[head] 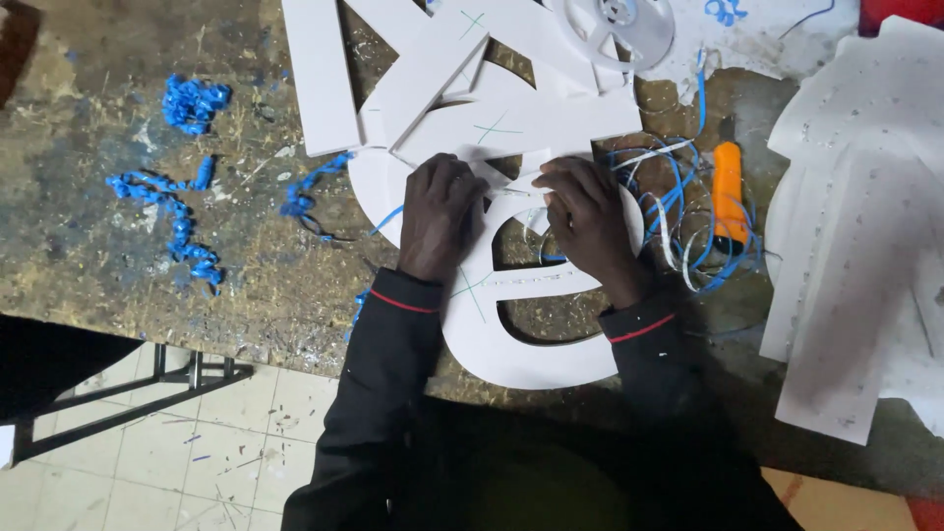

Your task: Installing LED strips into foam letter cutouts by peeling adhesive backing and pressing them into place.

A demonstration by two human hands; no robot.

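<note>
From the head view, a white cut-out letter [511,324] is pressed flat on the table [98,246] by the left hand [440,216] and right hand [587,221], fingers spread open on it; blue peeled strips [182,236] lie left. Probably film is being stripped; a firm pinch is needed.

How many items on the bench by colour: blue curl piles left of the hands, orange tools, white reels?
Blue curl piles: 3
Orange tool: 1
White reel: 1
Total: 5
Both hands, left and right, rest on the white cut-out letter.
</note>
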